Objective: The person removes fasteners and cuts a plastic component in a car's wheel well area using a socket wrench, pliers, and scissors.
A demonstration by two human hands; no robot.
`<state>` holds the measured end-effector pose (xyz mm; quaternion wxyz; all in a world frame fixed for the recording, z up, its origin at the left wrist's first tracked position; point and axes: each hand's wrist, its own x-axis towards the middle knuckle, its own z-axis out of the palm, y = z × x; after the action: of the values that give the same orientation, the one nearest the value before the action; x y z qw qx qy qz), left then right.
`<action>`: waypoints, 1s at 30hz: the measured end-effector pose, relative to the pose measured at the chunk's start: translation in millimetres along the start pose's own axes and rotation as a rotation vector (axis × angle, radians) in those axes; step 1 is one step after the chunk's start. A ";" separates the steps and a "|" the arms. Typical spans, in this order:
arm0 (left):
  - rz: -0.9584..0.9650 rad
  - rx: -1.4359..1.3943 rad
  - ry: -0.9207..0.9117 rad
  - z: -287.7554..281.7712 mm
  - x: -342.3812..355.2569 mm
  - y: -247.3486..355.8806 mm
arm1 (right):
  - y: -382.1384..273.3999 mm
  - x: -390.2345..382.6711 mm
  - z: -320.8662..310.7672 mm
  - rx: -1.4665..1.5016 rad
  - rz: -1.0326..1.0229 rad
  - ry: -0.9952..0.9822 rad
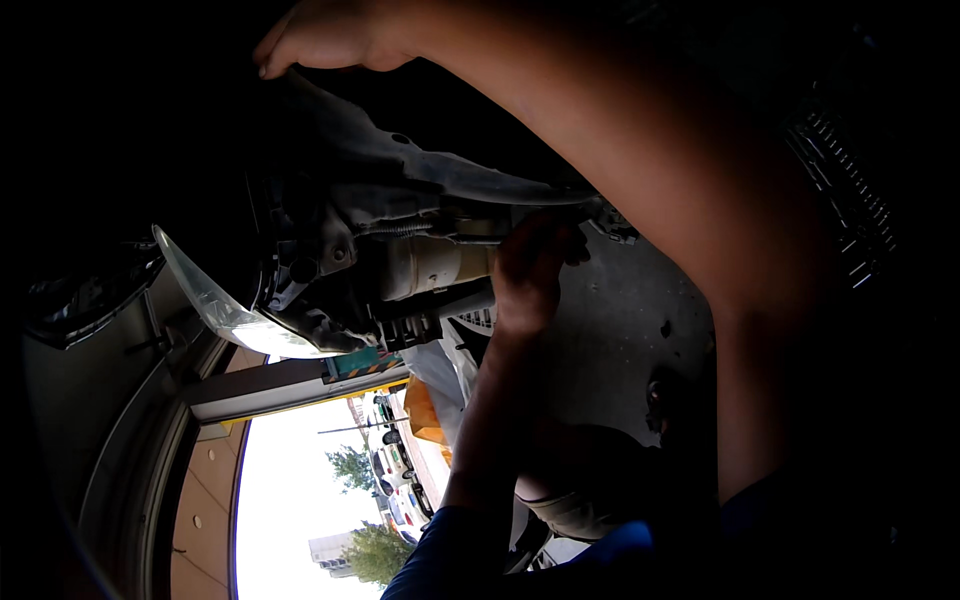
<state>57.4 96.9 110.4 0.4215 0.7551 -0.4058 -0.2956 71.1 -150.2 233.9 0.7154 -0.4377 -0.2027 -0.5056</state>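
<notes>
through the head view i see my left hand, its fingers curled in shadow; i cannot tell whether they hold anything. the vehicle's exposed front structure, the thing being worked on, lies to the left of this hand and above it. just beside the fingers, on their left, are a cream cylindrical part and, slightly higher, a ribbed hose. my right hand is well above and to the left of the other, fingers bent downward at the upper end of a long, dark curved panel; the dark hides whether it grips or only touches it. well below the right hand, and left of the left, sits a clear headlight lens. grey floor shows right of the left hand; below and left, beyond a bright opening, stand parked cars.
</notes>
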 end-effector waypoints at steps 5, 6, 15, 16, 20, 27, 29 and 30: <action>0.028 0.090 -0.015 -6.6 -6.4 2.0 | -3.0 -13.1 2.0 -0.360 -0.117 -0.024; 0.024 0.075 -0.019 -5.2 -4.9 -0.1 | -4.6 -14.7 -0.5 -0.409 -0.145 -0.005; 0.060 -0.024 -0.066 -7.2 -7.3 -8.0 | -4.0 -39.5 -8.1 -0.589 -0.220 0.056; 0.141 -0.080 -0.088 -9.3 -10.2 -12.5 | -1.9 -53.1 -4.0 -0.569 -0.170 0.019; 0.196 -0.087 -0.276 16.0 11.4 -20.5 | -44.6 -117.5 -40.7 -0.613 0.137 -0.068; -0.040 0.215 -0.666 32.6 13.4 -80.4 | -166.6 -237.2 -99.6 -0.891 0.824 -0.002; -0.315 0.340 -0.689 49.0 15.1 -83.6 | -193.0 -282.5 -126.4 -1.059 1.028 0.047; -0.308 0.357 -0.672 45.5 10.5 -95.6 | -190.5 -312.3 -142.2 -1.112 1.128 0.026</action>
<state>61.4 99.9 4.1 0.0785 0.7298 -0.4481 -0.5104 -249.2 -118.0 9.4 0.5425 -0.7617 0.3402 -0.0990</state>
